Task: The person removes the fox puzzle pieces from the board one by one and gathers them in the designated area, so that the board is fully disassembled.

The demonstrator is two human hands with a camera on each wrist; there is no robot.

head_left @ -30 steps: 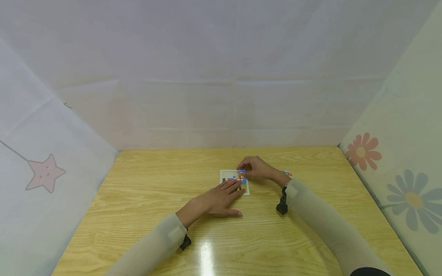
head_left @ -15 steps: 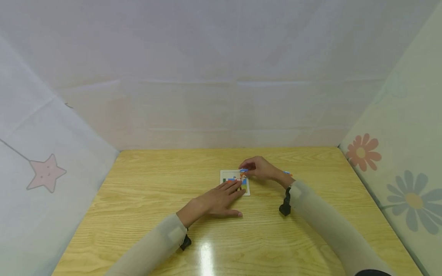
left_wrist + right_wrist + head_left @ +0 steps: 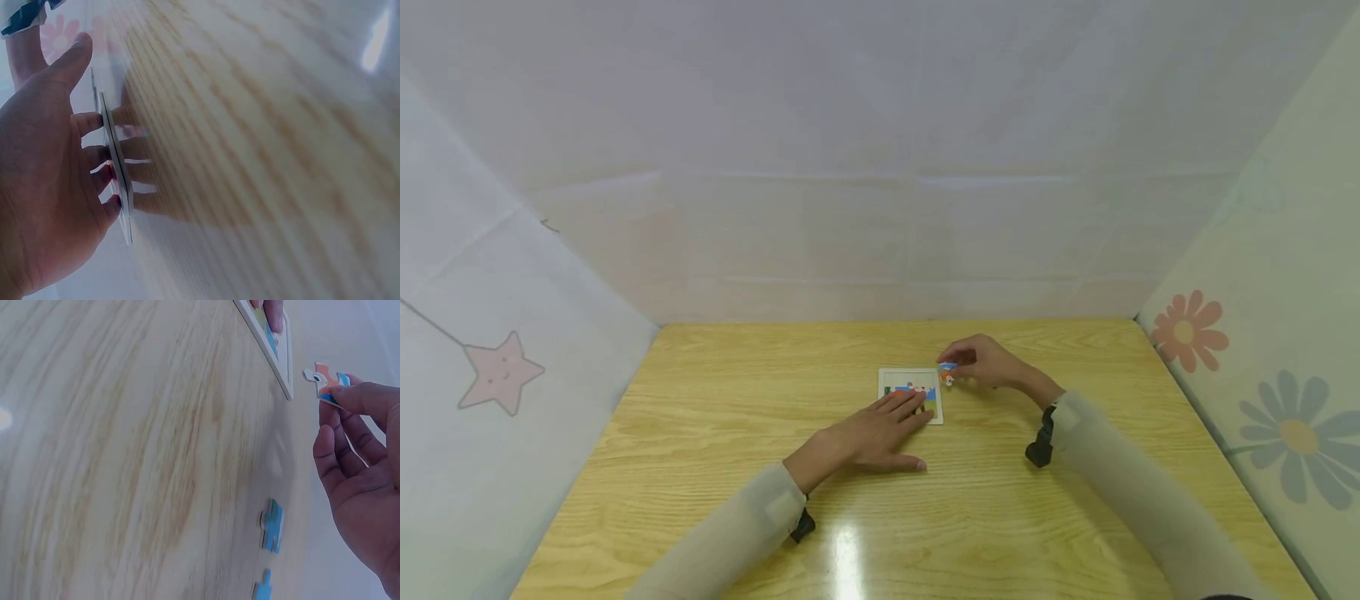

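Observation:
My left hand [image 3: 880, 433] lies with straight, spread fingers on a small white-framed jigsaw puzzle board [image 3: 910, 372], covering its lower part. The left wrist view shows those fingertips [image 3: 111, 205] touching the board edge-on. Some pieces with a colourful picture sit in the frame, while its upper strip shows bare cream backing. To the right of the board, my right hand [image 3: 988, 363] pinches a jigsaw piece [image 3: 948, 372] between thumb and fingers. In the right wrist view this piece [image 3: 326, 381] is orange, white and blue, held above the table and apart from the frame.
Two loose blue jigsaw pieces, one nearer [image 3: 272, 526] and one at the lower edge [image 3: 262, 589], lie on the wooden table [image 3: 737, 375] in the right wrist view. White cloth walls [image 3: 880, 250] stand behind and at both sides.
My right hand has lifted the pinched piece out of the board's upper right corner and drawn it to the right. The left hand has stayed in place.

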